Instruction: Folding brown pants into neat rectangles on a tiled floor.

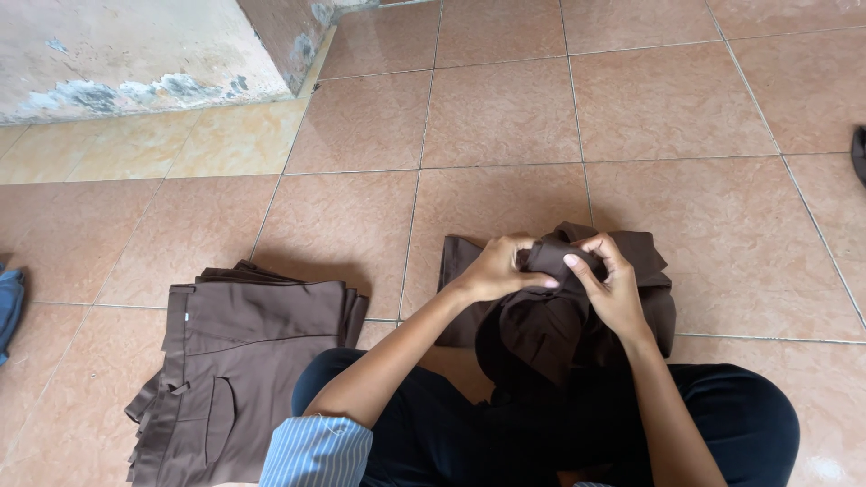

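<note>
I sit on a tiled floor with a bunched brown garment [541, 325] lifted in front of my lap. My left hand [498, 269] grips a fold of it at the top left. My right hand [610, 281] pinches the same fold from the right, fingers curled over the cloth. The two hands almost touch. More of this brown cloth [651, 271] lies on the floor behind my hands. To my left, a stack of folded brown trousers [236, 361] rests flat on the tiles, waistband and pocket visible.
My dark-trousered knees [749, 424] frame the bottom of the view. A peeling wall base [135, 54] rises at the top left. A blue cloth [9, 307] shows at the left edge and a dark object [859, 153] at the right edge.
</note>
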